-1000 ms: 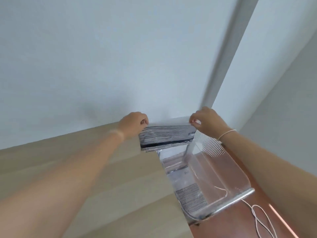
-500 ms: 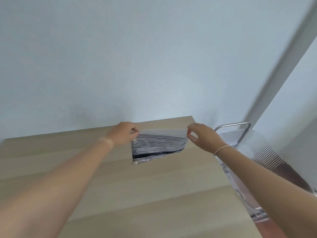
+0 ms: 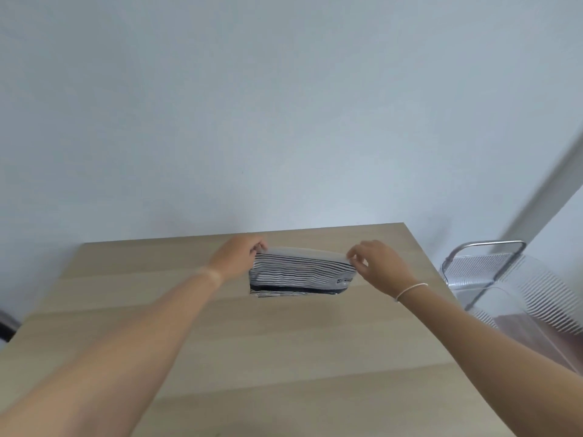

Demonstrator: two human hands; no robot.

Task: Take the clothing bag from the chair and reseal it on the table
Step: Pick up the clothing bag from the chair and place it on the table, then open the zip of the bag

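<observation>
Holding the bag above the far half of the table (image 3: 126,326), both arms reach forward from the near edge. Left hand (image 3: 235,260): fingers pinched on the bag's upper left corner, wrist just off the bag's left side. Bag (image 3: 299,274): clear plastic, striped folded clothing inside, dark band near the bottom, small label low on the right. It hangs from its top edge, long axis running left to right between the two hands, the body dropping below and toward the camera from the grips. Whether the bottom edge touches the wood cannot be told; it looks close. Right hand (image 3: 377,266): thumb and forefinger nipping the upper right corner, other fingers spread loose. Chair (image 3: 492,269), clear seat with a metal frame, stands off the table's right side, well apart from the bag, nothing on the part in view. Judgement: carrying is done, laying down and sealing not yet. Open strip lies along the top, straight between the two pinches, so either hand is equally near an end. Setting the bag flat first should give the fingers something to press against.
</observation>
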